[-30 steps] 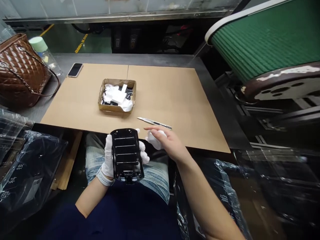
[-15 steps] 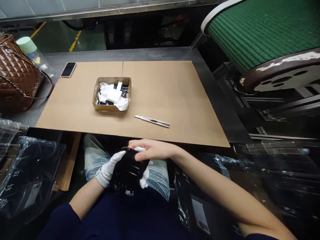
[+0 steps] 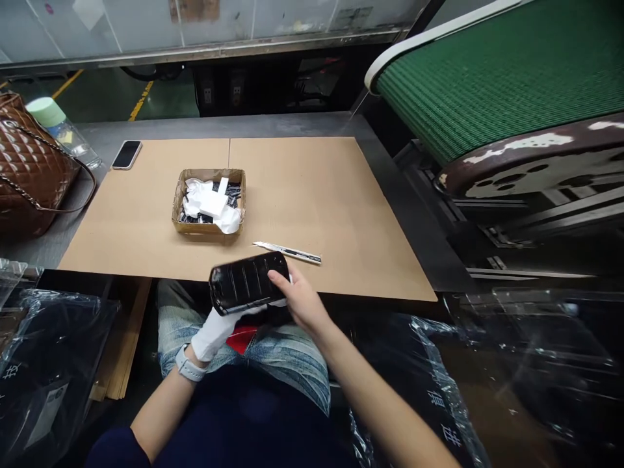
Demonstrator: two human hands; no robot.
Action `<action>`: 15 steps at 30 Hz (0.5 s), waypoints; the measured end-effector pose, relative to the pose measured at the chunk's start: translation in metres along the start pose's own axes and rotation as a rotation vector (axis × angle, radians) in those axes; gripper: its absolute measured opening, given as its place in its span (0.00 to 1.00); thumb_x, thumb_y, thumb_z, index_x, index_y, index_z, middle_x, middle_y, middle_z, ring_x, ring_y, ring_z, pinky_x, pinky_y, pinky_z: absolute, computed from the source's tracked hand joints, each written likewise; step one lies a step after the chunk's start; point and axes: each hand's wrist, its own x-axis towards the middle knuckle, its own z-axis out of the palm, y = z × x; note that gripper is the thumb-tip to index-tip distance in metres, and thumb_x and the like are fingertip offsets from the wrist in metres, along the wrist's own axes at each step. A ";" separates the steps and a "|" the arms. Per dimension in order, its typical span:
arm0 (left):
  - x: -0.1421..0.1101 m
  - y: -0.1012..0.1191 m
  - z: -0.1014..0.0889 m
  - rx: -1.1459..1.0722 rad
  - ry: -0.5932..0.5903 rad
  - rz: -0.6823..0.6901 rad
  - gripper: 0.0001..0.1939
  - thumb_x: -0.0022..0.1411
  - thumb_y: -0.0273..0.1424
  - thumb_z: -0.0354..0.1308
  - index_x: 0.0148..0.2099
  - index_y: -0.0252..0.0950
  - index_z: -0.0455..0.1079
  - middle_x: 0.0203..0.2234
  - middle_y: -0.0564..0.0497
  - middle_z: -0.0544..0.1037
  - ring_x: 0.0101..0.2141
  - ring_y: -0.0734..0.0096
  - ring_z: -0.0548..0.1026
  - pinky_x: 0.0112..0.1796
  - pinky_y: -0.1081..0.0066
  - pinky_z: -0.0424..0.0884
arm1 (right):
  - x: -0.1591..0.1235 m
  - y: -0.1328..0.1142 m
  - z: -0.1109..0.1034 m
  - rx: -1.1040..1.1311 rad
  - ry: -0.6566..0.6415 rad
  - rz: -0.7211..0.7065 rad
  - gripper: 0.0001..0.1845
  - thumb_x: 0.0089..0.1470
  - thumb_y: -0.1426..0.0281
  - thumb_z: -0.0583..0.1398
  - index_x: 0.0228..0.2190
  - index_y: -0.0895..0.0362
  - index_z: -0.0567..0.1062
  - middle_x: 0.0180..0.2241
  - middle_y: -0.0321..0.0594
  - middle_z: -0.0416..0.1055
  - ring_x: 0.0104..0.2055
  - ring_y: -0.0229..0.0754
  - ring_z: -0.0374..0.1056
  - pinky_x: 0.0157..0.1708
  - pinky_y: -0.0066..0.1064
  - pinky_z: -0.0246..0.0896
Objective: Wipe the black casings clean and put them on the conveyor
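A glossy black plastic part [image 3: 249,283], rounded at the corners and ribbed across its face, is held over my lap at the table's front edge. My left hand [image 3: 217,330], in a white glove, supports it from below at the left; some of its fingers are hidden under the part. Bare, my right hand [image 3: 299,296] grips the right end, thumb on the ribbed face. Something white shows behind the right fingers. Just beyond the part, a utility knife [image 3: 288,252] lies on the cardboard sheet [image 3: 312,195].
A small box [image 3: 208,229] of black pieces and white paper sits on the cardboard. Behind it to the left are a phone [image 3: 127,155], a brown bag [image 3: 34,169] and a bottle [image 3: 63,130]. A green conveyor belt [image 3: 497,78] stands at right. Something red [image 3: 241,338] shows at my lap.
The black part has risen from my lap toward the table edge and turned from upright to lengthwise, ribbed face up. My right hand has shifted from its top to its right end.
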 end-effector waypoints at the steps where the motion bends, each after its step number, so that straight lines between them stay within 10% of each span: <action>1: -0.003 0.006 0.000 0.044 0.036 0.054 0.23 0.60 0.45 0.53 0.41 0.30 0.77 0.41 0.43 0.80 0.44 0.65 0.77 0.51 0.66 0.68 | -0.002 0.005 0.009 0.098 0.027 0.010 0.28 0.43 0.50 0.64 0.42 0.53 0.72 0.40 0.40 0.75 0.46 0.47 0.69 0.50 0.40 0.62; 7: -0.016 0.040 0.020 0.007 0.206 0.604 0.25 0.55 0.45 0.58 0.54 0.46 0.70 0.43 0.51 0.79 0.49 0.62 0.74 0.57 0.60 0.62 | -0.021 0.031 0.062 0.139 -0.034 0.026 0.32 0.41 0.49 0.65 0.43 0.56 0.68 0.43 0.45 0.73 0.49 0.49 0.68 0.52 0.42 0.62; 11: -0.009 0.041 0.034 -0.354 0.305 0.647 0.20 0.60 0.43 0.51 0.52 0.42 0.71 0.38 0.51 0.79 0.41 0.64 0.77 0.51 0.60 0.68 | -0.025 0.029 0.058 -0.153 0.004 -0.060 0.42 0.37 0.57 0.69 0.52 0.54 0.60 0.47 0.47 0.70 0.48 0.48 0.68 0.50 0.42 0.63; 15: -0.006 0.035 0.039 -0.380 0.334 0.663 0.16 0.60 0.41 0.52 0.42 0.39 0.75 0.36 0.50 0.78 0.39 0.66 0.76 0.48 0.64 0.70 | -0.025 0.025 0.047 -0.371 -0.002 -0.186 0.32 0.49 0.59 0.62 0.53 0.55 0.59 0.49 0.50 0.69 0.50 0.50 0.68 0.51 0.44 0.63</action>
